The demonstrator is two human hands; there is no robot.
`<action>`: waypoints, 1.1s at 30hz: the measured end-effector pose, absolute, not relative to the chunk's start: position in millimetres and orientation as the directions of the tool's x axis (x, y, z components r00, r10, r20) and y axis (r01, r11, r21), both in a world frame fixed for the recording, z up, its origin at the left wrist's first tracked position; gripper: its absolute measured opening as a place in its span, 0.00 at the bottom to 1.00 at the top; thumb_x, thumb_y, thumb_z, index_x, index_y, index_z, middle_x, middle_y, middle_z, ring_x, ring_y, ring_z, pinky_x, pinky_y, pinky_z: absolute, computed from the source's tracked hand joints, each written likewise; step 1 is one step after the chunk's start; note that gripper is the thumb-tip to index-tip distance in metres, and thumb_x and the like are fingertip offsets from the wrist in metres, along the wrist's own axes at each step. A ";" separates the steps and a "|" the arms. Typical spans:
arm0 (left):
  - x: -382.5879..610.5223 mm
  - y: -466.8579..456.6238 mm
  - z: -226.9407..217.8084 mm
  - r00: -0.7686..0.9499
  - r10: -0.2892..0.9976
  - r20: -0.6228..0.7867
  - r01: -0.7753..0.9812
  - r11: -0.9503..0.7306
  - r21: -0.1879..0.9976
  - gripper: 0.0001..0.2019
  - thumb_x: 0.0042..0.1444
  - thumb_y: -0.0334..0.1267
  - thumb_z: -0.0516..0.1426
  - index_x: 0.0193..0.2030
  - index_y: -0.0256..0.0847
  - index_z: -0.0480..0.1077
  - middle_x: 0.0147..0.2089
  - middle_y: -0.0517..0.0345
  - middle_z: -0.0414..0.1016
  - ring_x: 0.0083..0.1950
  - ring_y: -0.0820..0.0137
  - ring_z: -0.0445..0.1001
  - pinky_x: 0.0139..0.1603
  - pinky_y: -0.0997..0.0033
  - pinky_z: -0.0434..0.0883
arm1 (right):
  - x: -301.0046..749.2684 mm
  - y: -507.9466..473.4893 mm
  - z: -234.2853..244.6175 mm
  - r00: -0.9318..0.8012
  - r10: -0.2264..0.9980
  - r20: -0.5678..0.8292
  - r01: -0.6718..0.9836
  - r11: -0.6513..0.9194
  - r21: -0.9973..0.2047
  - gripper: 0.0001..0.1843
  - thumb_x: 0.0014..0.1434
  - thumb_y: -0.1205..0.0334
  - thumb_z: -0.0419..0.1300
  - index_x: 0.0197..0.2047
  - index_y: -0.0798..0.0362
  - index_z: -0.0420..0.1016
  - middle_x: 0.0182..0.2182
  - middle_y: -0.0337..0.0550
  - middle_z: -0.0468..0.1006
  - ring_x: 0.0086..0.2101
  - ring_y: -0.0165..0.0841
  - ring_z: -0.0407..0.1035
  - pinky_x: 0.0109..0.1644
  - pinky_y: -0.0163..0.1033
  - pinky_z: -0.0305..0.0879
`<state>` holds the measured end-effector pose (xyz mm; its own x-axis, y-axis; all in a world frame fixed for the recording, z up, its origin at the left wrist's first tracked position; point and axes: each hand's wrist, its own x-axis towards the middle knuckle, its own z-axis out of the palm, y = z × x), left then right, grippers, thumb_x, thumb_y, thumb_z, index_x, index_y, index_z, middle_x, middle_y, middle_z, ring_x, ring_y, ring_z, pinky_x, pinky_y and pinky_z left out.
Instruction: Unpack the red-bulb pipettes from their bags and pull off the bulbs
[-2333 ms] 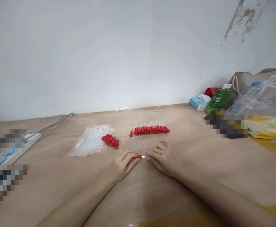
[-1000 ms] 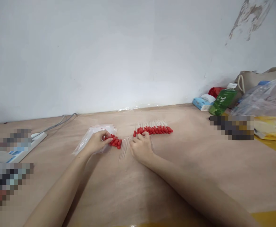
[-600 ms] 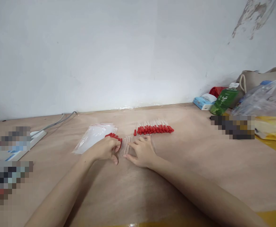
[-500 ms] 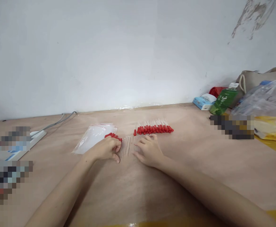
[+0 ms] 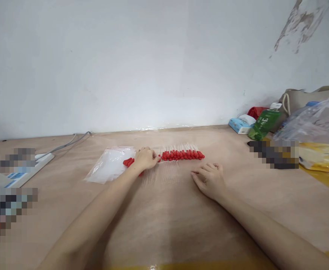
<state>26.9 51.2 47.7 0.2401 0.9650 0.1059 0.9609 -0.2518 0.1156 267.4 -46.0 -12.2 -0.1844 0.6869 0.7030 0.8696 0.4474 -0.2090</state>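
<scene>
My left hand (image 5: 146, 158) reaches to the left end of a row of glass droppers with red rubber bulbs (image 5: 182, 154). Its fingertips close on the endmost red bulb dropper (image 5: 159, 158), which still lies on the table. Loose red bulbs (image 5: 128, 162) are partly hidden behind my left wrist. Bare clear thin glass tubes (image 5: 170, 173) lie side by side below the row. To the right of these tubes my right hand (image 5: 211, 180) rests on the table, open, its fingers loosely bent and holding nothing.
Clear plastic zip bags (image 5: 105, 167) lie flat at the left. A white power strip (image 5: 37, 165) with a grey cable sits farther left. At the right back stand a tissue pack (image 5: 239, 125), a green bottle (image 5: 266, 122) and plastic bags (image 5: 307, 120). A wall closes the back.
My left hand has moved up and right from the loose bulbs to the end of the dropper row. My right hand has left the glass tubes and shifted right onto the table.
</scene>
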 end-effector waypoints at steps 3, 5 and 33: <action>40.1 69.1 42.4 0.166 0.986 0.010 0.979 -0.166 0.115 0.13 0.48 0.46 0.53 0.23 0.40 0.72 0.35 0.46 0.75 0.44 0.53 0.70 0.47 0.56 0.61 | 265.8 -45.4 -13.4 -0.202 0.688 0.697 0.860 0.465 -0.211 0.08 0.55 0.64 0.54 0.29 0.50 0.73 0.25 0.38 0.74 0.31 0.30 0.64 0.44 0.42 0.45; 43.2 76.0 42.7 0.113 0.993 -0.028 0.987 -0.109 0.115 0.12 0.47 0.43 0.53 0.23 0.39 0.72 0.31 0.45 0.75 0.39 0.54 0.73 0.42 0.58 0.63 | 265.5 -45.0 -14.2 -0.202 0.687 0.698 0.857 0.469 -0.213 0.08 0.55 0.64 0.54 0.30 0.50 0.74 0.25 0.38 0.75 0.31 0.30 0.65 0.44 0.42 0.45; 5.0 -47.2 -8.4 0.616 0.440 0.653 0.502 -0.859 0.105 0.03 0.55 0.29 0.53 0.35 0.39 0.64 0.38 0.55 0.72 0.38 0.75 0.71 0.39 0.76 0.70 | 231.3 -56.4 -10.9 -0.503 0.509 0.699 0.695 0.719 -0.023 0.08 0.58 0.62 0.53 0.35 0.49 0.74 0.23 0.36 0.72 0.29 0.28 0.62 0.52 0.46 0.46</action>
